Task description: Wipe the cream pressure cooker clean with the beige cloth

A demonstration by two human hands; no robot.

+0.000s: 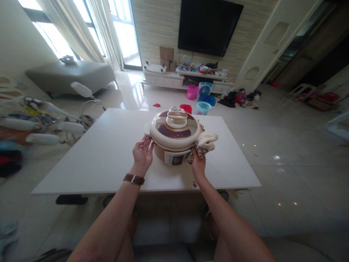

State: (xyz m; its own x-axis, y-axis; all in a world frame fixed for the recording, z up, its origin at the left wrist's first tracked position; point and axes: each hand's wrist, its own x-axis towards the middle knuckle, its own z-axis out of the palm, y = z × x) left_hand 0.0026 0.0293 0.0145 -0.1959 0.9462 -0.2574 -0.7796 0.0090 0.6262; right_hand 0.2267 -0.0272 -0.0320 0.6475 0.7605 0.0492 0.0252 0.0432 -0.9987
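An electric pressure cooker [160, 152], beige and brown with a control panel on its front, stands upright on the white table [89, 156]. Its lid [174, 145] is on, topped by a knob-like handle. My left hand [143, 154] grips the cooker's left side, its fingers bent up under the side handle [147, 128]. A bunched cloth [205, 141], cream with a brown spotted part, is in my right hand [198, 163]. That hand presses the cloth against the cooker's right side, partly covering the panel's edge.
Beyond the table are a pink basket [192, 92], a light-blue basket [203, 108] and a cluttered low TV cabinet [174, 82]. A grey bench [73, 75] stands at the back left. White-padded equipment [71, 127] is beside the table's left edge.
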